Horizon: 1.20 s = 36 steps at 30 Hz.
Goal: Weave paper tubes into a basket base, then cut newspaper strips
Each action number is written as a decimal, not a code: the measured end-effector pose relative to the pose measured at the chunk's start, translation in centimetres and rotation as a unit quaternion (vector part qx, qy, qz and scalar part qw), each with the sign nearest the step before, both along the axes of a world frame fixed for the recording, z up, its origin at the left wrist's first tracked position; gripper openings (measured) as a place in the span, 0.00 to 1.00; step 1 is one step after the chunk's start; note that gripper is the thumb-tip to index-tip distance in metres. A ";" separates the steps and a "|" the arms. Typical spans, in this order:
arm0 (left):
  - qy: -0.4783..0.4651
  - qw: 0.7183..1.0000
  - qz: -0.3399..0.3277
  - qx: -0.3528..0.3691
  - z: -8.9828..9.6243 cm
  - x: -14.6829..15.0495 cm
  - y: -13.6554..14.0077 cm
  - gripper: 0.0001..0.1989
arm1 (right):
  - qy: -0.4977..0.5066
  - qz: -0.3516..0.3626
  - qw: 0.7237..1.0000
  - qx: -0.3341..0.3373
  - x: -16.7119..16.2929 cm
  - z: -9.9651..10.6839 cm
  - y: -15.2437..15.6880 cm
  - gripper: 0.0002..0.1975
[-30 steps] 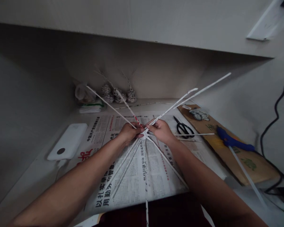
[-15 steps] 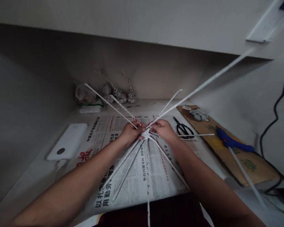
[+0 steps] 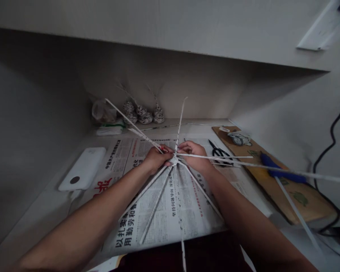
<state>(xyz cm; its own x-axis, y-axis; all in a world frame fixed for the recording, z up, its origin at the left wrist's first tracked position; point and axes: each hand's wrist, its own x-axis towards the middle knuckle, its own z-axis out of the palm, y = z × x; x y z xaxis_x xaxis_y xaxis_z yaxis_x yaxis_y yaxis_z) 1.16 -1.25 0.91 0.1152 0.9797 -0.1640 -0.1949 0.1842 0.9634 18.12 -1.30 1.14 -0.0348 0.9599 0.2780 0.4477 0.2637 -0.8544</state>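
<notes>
Several thin rolled-newspaper tubes spread out from a small woven hub (image 3: 174, 160) above the newspaper. My left hand (image 3: 158, 158) is closed on the hub's left side, pinching tubes there, one with a red patch. My right hand (image 3: 195, 154) is at the hub's right side, its fingers curled and pinching near the base of an upright paper tube (image 3: 180, 121). A long paper tube (image 3: 283, 170) runs from the hub past my right hand to the right edge. My right fingertips are partly hidden, so exactly which tube they grip is hard to make out.
Newspaper (image 3: 158, 204) covers the tabletop. Black scissors (image 3: 219, 153) lie to the right, near a cardboard piece (image 3: 297, 204) bearing a blue glue gun (image 3: 286, 172). A white power bank (image 3: 83, 170) lies left. Woven paper gourds (image 3: 145, 115) stand at the back, under a low overhang (image 3: 170, 26).
The long tube has swung down from the upper right to point rightward. Another tube, which leaned right, now stands nearly upright. My hands remain at the hub, with slight finger movement.
</notes>
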 end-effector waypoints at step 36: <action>-0.106 0.989 0.067 -0.077 0.7 -0.3 0.6 0.11 | -0.028 0.018 0.998 -0.057 0.5 1.4 -0.8 0.14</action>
<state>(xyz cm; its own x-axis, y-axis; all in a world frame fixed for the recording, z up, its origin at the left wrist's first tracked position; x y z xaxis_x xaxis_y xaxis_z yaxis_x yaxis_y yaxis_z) 0.84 -0.68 1.65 0.0338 0.9540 -0.2979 -0.4224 0.2838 0.8609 18.65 -2.13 2.53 -0.0830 0.9831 0.1631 0.4867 0.1828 -0.8542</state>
